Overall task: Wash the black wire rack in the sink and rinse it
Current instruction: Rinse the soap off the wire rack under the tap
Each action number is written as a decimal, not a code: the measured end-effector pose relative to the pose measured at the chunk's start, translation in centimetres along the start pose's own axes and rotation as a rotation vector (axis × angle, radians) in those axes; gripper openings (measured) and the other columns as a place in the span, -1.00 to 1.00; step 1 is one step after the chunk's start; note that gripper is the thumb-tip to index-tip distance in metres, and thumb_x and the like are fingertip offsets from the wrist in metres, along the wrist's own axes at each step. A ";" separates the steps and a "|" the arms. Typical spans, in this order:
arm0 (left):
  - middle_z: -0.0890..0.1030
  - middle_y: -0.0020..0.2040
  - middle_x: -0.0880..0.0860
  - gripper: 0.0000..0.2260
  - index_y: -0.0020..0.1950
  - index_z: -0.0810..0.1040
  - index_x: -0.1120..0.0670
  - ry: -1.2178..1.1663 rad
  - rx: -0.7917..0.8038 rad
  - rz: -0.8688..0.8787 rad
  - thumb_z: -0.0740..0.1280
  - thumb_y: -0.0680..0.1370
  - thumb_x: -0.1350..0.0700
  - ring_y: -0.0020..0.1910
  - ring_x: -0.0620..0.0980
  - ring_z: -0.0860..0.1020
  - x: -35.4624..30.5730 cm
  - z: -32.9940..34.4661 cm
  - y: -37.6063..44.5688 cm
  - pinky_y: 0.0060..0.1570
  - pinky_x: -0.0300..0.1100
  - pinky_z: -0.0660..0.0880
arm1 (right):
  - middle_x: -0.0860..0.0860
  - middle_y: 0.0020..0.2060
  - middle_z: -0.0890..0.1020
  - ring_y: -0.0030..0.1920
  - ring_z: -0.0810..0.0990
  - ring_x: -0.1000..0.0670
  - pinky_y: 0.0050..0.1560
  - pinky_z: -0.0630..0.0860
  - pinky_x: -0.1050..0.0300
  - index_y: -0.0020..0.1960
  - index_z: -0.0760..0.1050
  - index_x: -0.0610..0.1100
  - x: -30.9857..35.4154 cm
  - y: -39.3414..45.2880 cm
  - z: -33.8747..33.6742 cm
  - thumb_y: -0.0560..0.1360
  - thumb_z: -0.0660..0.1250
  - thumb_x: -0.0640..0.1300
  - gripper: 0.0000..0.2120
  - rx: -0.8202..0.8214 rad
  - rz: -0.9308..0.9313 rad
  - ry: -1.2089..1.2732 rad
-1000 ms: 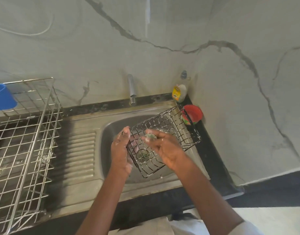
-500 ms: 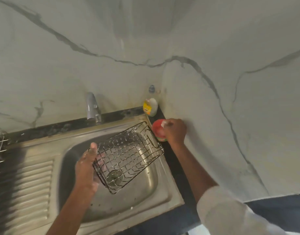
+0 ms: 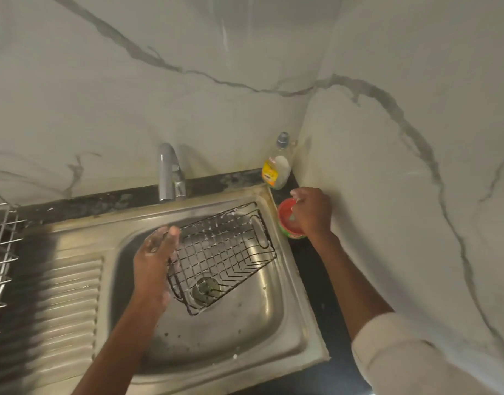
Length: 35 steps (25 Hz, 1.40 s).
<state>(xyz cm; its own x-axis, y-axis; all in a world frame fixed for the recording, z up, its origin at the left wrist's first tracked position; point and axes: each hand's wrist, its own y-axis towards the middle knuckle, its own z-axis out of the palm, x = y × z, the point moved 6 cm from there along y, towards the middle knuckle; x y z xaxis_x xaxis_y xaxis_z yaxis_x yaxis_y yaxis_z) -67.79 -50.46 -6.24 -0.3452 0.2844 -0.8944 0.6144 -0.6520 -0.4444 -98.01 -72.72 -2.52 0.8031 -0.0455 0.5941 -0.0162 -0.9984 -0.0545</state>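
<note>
Black wire rack [image 3: 222,252] sits tilted in the steel sink [image 3: 245,332] at centre frame, left hand [image 3: 155,260] gripping its left edge. Right hand [image 3: 312,212], fingers curled, dips something small into the red tub [image 3: 285,220].

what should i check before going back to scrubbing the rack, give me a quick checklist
1. Black wire rack is inside the sink: ok, tilted over the drain.
2. Left hand steadies the rack's left edge: ok.
3. Right hand is at the red soap tub: ok, fingers curled over it.
4. Scrubber loaded with soap: cannot tell, only a small greenish bit shows under the fingers.
5. Tap running for the rinse: not ok, no water stream visible.
6. Dish soap bottle upright in the corner, apart from the hand: ok.
</note>
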 end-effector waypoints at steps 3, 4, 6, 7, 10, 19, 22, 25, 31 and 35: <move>0.62 0.29 0.01 -0.11 0.49 0.49 -0.01 0.144 0.055 0.082 0.65 0.26 -0.34 0.26 0.05 0.62 -1.6 0.2 0.1 0.25 0.04 0.55 | 0.13 0.36 0.56 0.36 0.51 0.09 0.33 0.34 0.37 0.44 0.52 0.05 5.9 -4.6 1.3 0.54 0.40 -0.23 -0.51 0.266 -0.308 0.103; 0.60 0.26 -0.04 -0.06 0.50 0.45 -0.02 0.198 0.080 0.098 0.66 0.23 -0.35 0.24 0.01 0.61 -2.3 0.7 0.1 0.21 -0.03 0.54 | 0.12 0.45 0.47 0.45 0.40 0.08 0.46 0.32 0.21 0.50 0.43 0.10 7.8 -6.4 2.6 0.53 0.46 -0.16 -0.42 0.393 -0.424 0.080; 0.56 0.19 -0.11 -0.03 0.54 0.39 -0.02 0.317 0.133 0.137 0.65 0.22 -0.28 0.15 -0.09 0.59 -3.7 1.3 0.2 0.14 -0.12 0.53 | 0.06 0.59 0.31 0.56 0.26 0.00 0.54 0.27 -0.12 0.60 0.25 0.14 10.6 -9.5 5.6 0.47 0.54 -0.03 -0.21 0.572 -0.566 -0.104; 0.56 0.17 -0.14 -0.06 0.54 0.37 0.00 0.375 0.175 0.158 0.66 0.25 -0.22 0.11 -0.15 0.57 -4.3 1.7 0.2 0.14 -0.16 0.53 | 0.03 0.59 0.32 0.54 0.32 -0.04 0.49 0.33 -0.15 0.61 0.20 0.11 11.4 -10.4 7.0 0.46 0.54 0.00 -0.16 0.592 -0.601 -0.204; 0.58 0.18 -0.13 -0.08 0.50 0.34 -0.01 0.495 0.348 0.264 0.71 0.26 -0.12 0.12 -0.26 0.57 -5.4 3.1 0.1 0.19 -0.29 0.53 | -0.03 0.32 0.59 0.25 0.61 -0.13 0.20 0.56 -0.09 0.50 0.29 0.01 12.2 -10.7 10.1 0.52 0.44 -0.02 -0.39 0.502 -0.614 -0.313; 0.58 0.12 -0.02 -0.71 0.34 0.47 0.07 0.730 0.386 0.230 0.38 0.69 -0.02 0.03 -0.04 0.61 -6.4 2.8 8.8 -0.10 -0.26 0.61 | 0.08 -0.05 0.64 -0.04 0.67 0.01 -0.18 0.52 0.21 0.19 0.53 0.00 8.6 -11.2 12.6 0.51 0.35 -0.33 -0.66 0.236 -0.166 0.053; 0.59 0.16 0.11 -0.51 0.51 0.29 0.14 0.753 0.329 0.196 0.43 0.67 0.09 -0.08 -0.01 0.66 -6.2 4.8 11.6 -0.29 -0.17 0.69 | 0.11 -0.11 0.57 -0.10 0.57 0.04 -0.17 0.41 0.16 0.17 0.55 -0.06 8.5 -11.2 12.8 0.53 0.29 -0.39 -0.67 0.176 -0.074 0.143; 0.58 0.22 0.14 -0.55 0.52 0.27 0.24 0.809 0.231 0.210 0.36 0.69 0.23 -0.05 0.05 0.60 -6.0 6.1 13.6 -0.48 -0.30 0.52 | 0.10 -0.14 0.48 -0.16 0.46 0.09 -0.24 0.29 0.26 0.19 0.52 -0.09 8.0 -10.7 13.6 0.58 0.28 -0.37 -0.73 0.147 -0.006 0.143; 0.61 0.36 0.32 -0.61 0.37 0.46 0.22 0.080 0.343 -0.324 0.19 0.76 -0.08 0.27 0.27 0.67 -0.4 3.6 14.9 0.26 0.12 0.61 | 0.10 -0.18 0.61 -0.24 0.58 0.03 -0.39 0.32 0.20 0.16 0.54 -0.01 5.6 -11.7 14.4 0.60 0.26 -0.33 -0.73 0.182 0.134 0.214; 0.62 0.27 0.32 -0.39 0.29 0.52 0.28 -0.327 0.299 -0.436 0.18 0.70 -0.29 0.29 0.27 0.63 2.2 4.3 13.8 0.21 0.05 0.59 | 0.01 0.14 0.65 -0.05 0.58 0.02 -0.18 0.42 0.20 0.38 0.50 0.01 3.1 -12.4 12.9 0.64 0.26 -0.25 -0.65 0.137 0.227 0.218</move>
<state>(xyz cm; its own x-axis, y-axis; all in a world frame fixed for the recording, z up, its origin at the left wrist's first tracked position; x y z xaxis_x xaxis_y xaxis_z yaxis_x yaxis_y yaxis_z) -63.12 -61.83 -14.10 -0.7480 0.3697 -0.5511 0.1593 -0.7062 -0.6899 -87.64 -60.03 -10.36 0.6415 -0.2874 0.7112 -0.0879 -0.9486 -0.3041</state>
